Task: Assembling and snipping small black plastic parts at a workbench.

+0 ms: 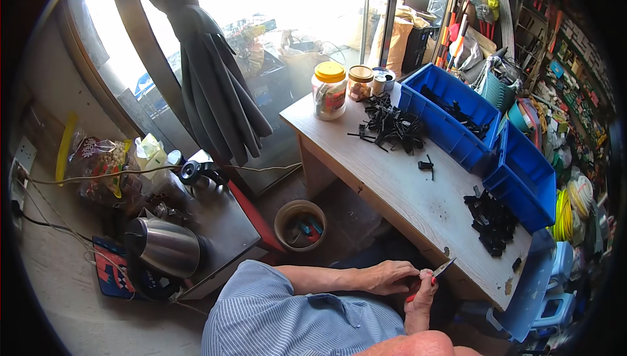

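Observation:
My right hand [421, 296] is closed around red-handled scissors [445, 267], whose pointed metal blades aim up and to the right at the desk's edge. Right beside it, my left hand [390, 277] has its fingers curled together; whatever is between them is too small to make out. Both hands are low in front of my body, by the near edge of the wooden desk [392, 183]. On the desktop, a heap of small black plastic parts [493, 224] lies at the right, and a tangled black pile [393, 124] sits farther back. A single black piece [426, 166] lies between them.
Two blue bins [450, 117] stand along the desk's far side, one holding black parts. A yellow-lidded jar [329, 91] is at the back corner. A waste bin [300, 225] stands on the floor; a steel kettle [166, 248] occupies the left cabinet. Blue stools [555, 310] are at right.

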Motion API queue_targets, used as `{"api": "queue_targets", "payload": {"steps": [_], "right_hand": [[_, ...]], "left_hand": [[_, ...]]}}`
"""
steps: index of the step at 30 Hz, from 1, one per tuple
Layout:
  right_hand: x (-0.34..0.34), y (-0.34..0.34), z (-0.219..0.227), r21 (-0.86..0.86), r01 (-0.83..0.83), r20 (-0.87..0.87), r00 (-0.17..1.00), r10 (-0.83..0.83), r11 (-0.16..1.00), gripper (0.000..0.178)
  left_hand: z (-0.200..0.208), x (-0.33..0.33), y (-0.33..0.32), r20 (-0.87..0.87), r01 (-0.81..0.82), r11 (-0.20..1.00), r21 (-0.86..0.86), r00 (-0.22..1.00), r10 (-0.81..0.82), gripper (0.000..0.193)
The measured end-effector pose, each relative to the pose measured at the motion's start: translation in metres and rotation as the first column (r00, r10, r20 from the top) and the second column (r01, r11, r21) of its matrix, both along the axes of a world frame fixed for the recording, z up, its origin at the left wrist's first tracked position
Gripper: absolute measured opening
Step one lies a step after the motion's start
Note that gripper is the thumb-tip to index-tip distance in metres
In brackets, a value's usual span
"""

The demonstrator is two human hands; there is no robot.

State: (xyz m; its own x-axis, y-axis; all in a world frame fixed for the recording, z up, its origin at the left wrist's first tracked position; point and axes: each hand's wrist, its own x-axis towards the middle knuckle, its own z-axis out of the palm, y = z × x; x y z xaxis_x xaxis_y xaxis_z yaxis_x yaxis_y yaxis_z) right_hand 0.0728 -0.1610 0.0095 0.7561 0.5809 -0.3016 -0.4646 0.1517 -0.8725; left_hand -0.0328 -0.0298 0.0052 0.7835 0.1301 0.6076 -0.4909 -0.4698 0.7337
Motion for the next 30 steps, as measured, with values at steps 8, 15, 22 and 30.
{"api": "queue_targets", "payload": {"steps": [8, 15, 22, 30], "right_hand": [[-0.012, 0.001, 0.006, -0.057, 0.052, -0.014, 0.999, -0.053, 0.997, 0.009], [-0.003, -0.005, 0.003, -0.217, -0.041, -0.053, 0.998, 0.030, 0.975, 0.036], [-0.008, 0.015, 0.038, -0.161, -0.094, 0.038, 0.994, 0.102, 0.982, 0.022], [-0.011, 0.001, 0.017, -0.123, -0.181, -0.072, 0.982, 0.173, 0.976, 0.007]], "left_hand": [[0.004, -0.005, -0.012, -0.086, -0.125, 0.990, -0.068, 0.989, 0.119, 0.030], [0.020, -0.001, -0.016, -0.308, -0.260, 0.941, -0.217, 0.933, 0.187, 0.016], [0.001, 0.010, -0.002, -0.322, -0.254, 0.594, -0.763, 0.947, -0.008, 0.012], [0.015, 0.030, 0.007, -0.355, -0.302, 0.398, -0.866, 0.933, -0.065, 0.022]]}}
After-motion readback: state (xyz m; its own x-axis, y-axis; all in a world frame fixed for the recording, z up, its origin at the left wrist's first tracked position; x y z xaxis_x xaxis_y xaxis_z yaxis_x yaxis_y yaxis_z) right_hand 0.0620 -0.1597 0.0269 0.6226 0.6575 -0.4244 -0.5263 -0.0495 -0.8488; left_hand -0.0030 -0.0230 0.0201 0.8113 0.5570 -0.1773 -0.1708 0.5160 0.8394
